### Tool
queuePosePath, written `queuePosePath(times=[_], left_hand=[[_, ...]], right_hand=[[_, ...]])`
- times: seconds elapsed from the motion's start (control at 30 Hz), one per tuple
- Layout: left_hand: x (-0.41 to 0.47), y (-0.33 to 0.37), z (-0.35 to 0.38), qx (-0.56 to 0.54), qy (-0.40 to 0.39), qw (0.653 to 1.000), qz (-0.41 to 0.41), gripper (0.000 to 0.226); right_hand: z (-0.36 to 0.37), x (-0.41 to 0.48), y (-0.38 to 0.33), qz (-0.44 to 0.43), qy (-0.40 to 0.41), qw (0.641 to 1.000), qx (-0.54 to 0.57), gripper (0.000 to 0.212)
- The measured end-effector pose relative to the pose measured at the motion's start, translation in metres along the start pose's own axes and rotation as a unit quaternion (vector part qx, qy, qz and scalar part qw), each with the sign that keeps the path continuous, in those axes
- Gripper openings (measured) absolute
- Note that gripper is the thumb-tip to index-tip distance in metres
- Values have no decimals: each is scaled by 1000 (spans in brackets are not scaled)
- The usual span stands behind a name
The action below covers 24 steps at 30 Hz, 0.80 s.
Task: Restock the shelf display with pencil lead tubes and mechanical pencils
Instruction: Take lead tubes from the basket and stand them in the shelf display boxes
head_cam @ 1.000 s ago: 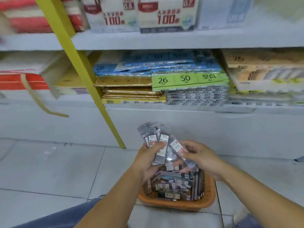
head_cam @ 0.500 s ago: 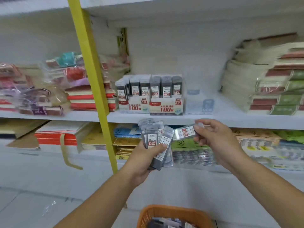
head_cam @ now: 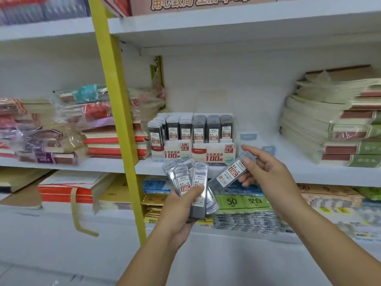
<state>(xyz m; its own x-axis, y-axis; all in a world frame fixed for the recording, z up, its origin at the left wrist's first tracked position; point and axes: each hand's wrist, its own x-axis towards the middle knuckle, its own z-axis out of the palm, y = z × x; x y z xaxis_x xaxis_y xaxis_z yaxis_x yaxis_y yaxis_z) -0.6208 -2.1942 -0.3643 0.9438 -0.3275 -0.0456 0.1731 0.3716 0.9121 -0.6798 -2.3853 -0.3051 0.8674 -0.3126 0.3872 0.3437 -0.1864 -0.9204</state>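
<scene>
My left hand (head_cam: 181,211) grips a fanned bunch of grey pencil lead tubes (head_cam: 190,182) with red-and-white 0.7 labels, held in front of the shelf edge. My right hand (head_cam: 266,172) pinches a single lead tube (head_cam: 231,172), tilted, just right of the bunch and below the display. On the middle shelf stand two white display boxes: the HB 0.5 box (head_cam: 171,151) on the left and the HB 0.7 box (head_cam: 214,152) on the right, each holding upright grey tubes. No mechanical pencils are in sight.
A yellow upright post (head_cam: 119,129) crosses the shelf left of the boxes. Stacked wrapped notebooks (head_cam: 90,129) fill the left side and tall paper stacks (head_cam: 338,124) the right. A small white-and-blue box (head_cam: 250,139) stands right of the 0.7 box. The lower shelf holds flat packs with green price tags (head_cam: 243,201).
My view rose from the orange basket on the floor to the shelf. Both hands lifted with the tubes, and my right hand drew one tube away from the bunch toward the display boxes.
</scene>
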Motion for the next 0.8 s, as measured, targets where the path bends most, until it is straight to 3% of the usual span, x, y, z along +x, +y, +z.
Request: queuePosePath(times=[0.17,0.33,0.47,0.57,0.8], left_hand=[[8,16,-6,-25,18,999,42,35],[19,30,-9,-74,10,994,75,35],[28,33,-9,-85,4,993,78,36],[31,31,-10,-83,1,993,78,37],[30,32,-11,-66,-11,995,70,34]], right_hand=[[2,25,-29,-111,22,990,-83,32],[4,80,-73,-218,16,949,-227,28],[17,114,-78,-221,-35,902,-370,25],[23,129,-72,-198,-77,892,-399,22],[33,149,-76,-195,-84,857,-470,17]])
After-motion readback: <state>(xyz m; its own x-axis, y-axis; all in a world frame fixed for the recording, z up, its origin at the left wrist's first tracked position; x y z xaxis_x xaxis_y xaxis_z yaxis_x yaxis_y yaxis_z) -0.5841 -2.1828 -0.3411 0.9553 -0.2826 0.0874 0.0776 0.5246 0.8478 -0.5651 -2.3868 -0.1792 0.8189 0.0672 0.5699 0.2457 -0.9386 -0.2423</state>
